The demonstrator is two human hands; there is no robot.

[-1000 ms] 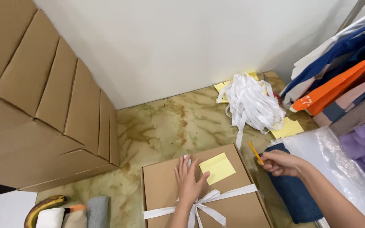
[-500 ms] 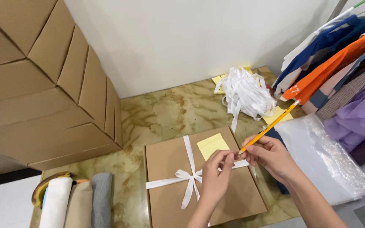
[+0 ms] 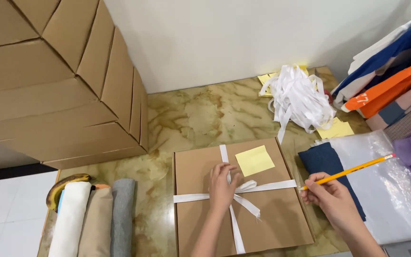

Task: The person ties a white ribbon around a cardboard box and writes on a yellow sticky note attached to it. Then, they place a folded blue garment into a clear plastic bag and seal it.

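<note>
A flat brown cardboard box point(image 3: 272, 219) lies on the marbled counter, tied crosswise with a white ribbon point(image 3: 236, 226) and bow. A yellow sticky note point(image 3: 254, 160) is stuck on its lid, upper right. My left hand point(image 3: 223, 185) rests flat on the lid at the ribbon crossing. My right hand point(image 3: 331, 200) hovers at the box's right edge and holds a yellow pencil point(image 3: 353, 170), tip pointing left toward the box.
A tall stack of folded cardboard boxes point(image 3: 48, 90) fills the left. Rolled cloths point(image 3: 96, 219) and a banana point(image 3: 63, 188) lie at lower left. A heap of white ribbon point(image 3: 298, 97), more yellow notes point(image 3: 336, 128), a clear plastic bag point(image 3: 386, 190) and folded clothes point(image 3: 391, 81) crowd the right.
My left hand moved from the note to the ribbon crossing. My right hand with the pencil drew back to the box's right edge. The view shifted, so the box appears turned.
</note>
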